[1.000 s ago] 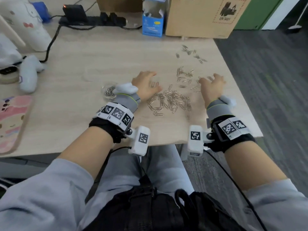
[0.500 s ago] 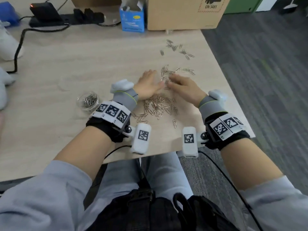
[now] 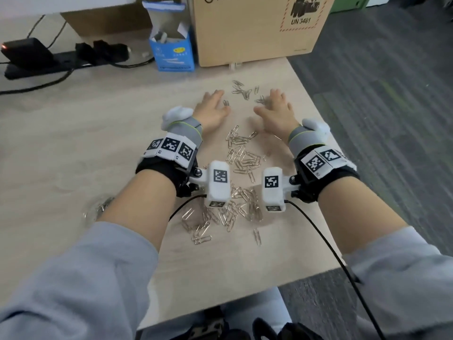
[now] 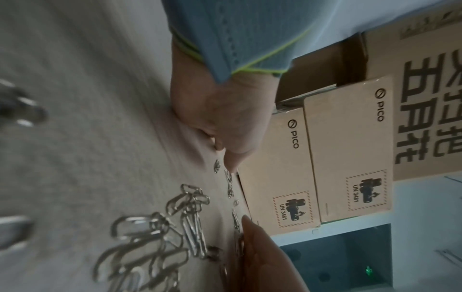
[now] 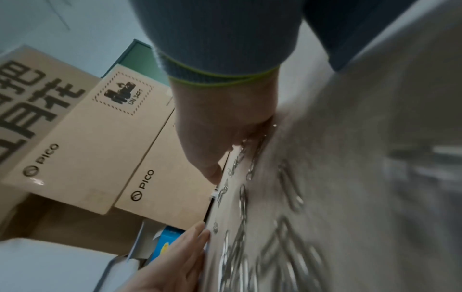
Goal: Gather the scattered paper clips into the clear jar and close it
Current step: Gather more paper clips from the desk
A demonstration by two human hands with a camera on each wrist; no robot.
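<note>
Head view: my left hand [image 3: 212,110] and my right hand [image 3: 275,111] are lying flat on the pale wood-grain table [image 3: 98,133], fingers straight and spread, holding nothing. They are flanking a small far scatter of silver wire paper clips [image 3: 245,90], while the larger heap of silver clips [image 3: 235,192] is sitting nearer me, between my wrists. The clear jar [image 3: 98,208], already holding some clips, is peeking out from behind my left forearm, left of the heap. A blue open-topped carton [image 3: 172,49] and a brown cardboard box [image 3: 255,28] are standing at the table's far edge.

Left wrist view: my left hand [image 4: 225,118] is resting on the table with fingers extended, clips [image 4: 190,199] lying just beside it; my right hand's fingertips [image 4: 252,233] are showing below.

Right wrist view: my right hand [image 5: 220,134] is pressing flat, fingers relaxed, among blurred clips [image 5: 250,171]; my left hand [image 5: 175,262] is lying opposite.
</note>
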